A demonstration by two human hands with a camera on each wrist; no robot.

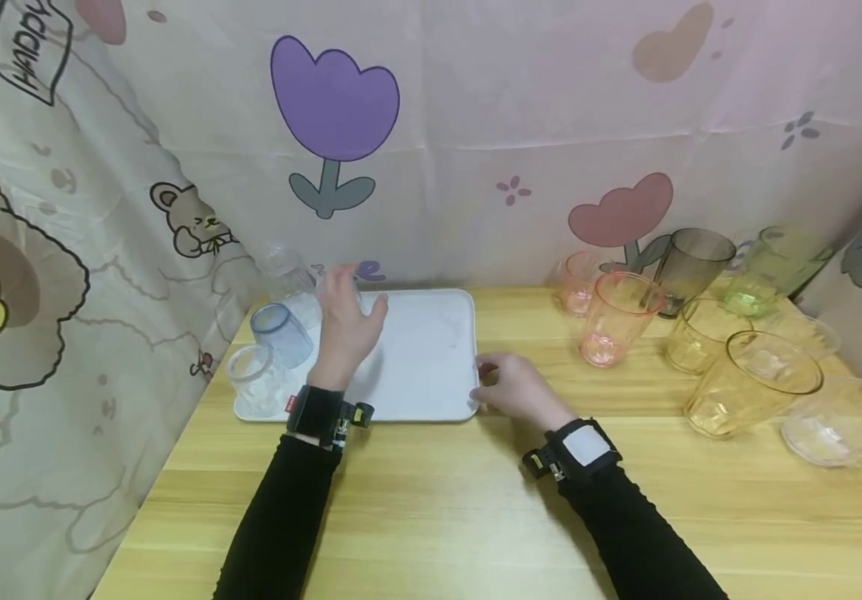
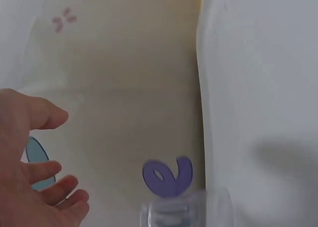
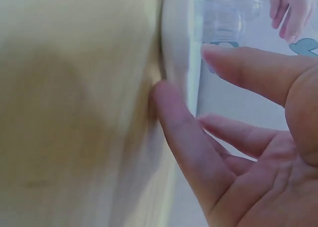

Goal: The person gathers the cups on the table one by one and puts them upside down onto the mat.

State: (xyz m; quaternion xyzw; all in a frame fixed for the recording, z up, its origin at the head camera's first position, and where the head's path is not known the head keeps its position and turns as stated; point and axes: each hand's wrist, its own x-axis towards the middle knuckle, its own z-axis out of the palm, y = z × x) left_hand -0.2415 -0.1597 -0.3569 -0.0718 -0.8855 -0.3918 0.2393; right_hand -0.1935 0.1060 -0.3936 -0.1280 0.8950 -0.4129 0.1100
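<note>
A white rectangular tray (image 1: 431, 358) lies on the wooden table. On its left part stand a blue tumbler (image 1: 282, 335), a clear tumbler (image 1: 249, 373) in front of it and clear tumblers behind. My left hand (image 1: 346, 329) hovers over the tray, thumb and fingers apart, holding nothing. A clear tumbler (image 2: 176, 214) shows near it in the left wrist view, mostly hidden behind the hand in the head view. My right hand (image 1: 517, 387) is at the tray's right edge. One fingertip touches the rim's side, low by the table; another finger reaches above the rim, with a gap between.
At the right of the table stand several tumblers: pink ones (image 1: 618, 321), a dark grey one (image 1: 694, 267), a green one (image 1: 764, 271), yellow ones (image 1: 749, 387) and a clear one (image 1: 851, 425). A printed curtain (image 1: 461, 167) hangs behind the table and along its left side.
</note>
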